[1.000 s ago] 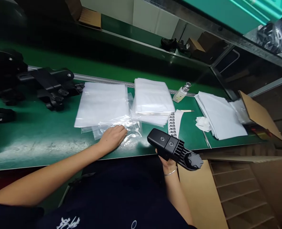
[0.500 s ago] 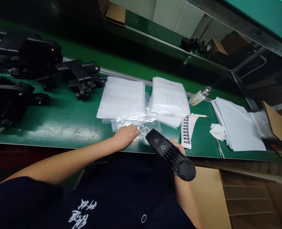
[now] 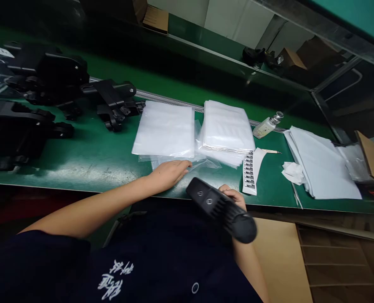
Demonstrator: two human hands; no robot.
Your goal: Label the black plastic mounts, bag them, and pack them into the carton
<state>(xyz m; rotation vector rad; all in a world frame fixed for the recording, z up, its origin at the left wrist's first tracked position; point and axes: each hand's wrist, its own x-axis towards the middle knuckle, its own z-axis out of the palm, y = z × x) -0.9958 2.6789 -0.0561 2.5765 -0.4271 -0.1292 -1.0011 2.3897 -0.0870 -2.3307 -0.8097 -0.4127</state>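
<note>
Two hands were at work in the middle of the frame. The left hand (image 3: 169, 172) lay flat, fingers stretched out, its tips pressing on a loose clear bag (image 3: 202, 162) on the green bench (image 3: 89, 162) and gripping nothing. The right hand (image 3: 234, 197) was wrapped around a black plastic part (image 3: 220, 208), held in the air just below the bench edge, near the bag but apart from it. The part was bare, and the bag lay flat with nothing inside it, as far as could be seen. Above the bag sat stacks of white bags (image 3: 226, 128), with a strip of labels (image 3: 252, 170) to their right. More black parts (image 3: 48, 80) lay unwrapped at upper left.
</note>
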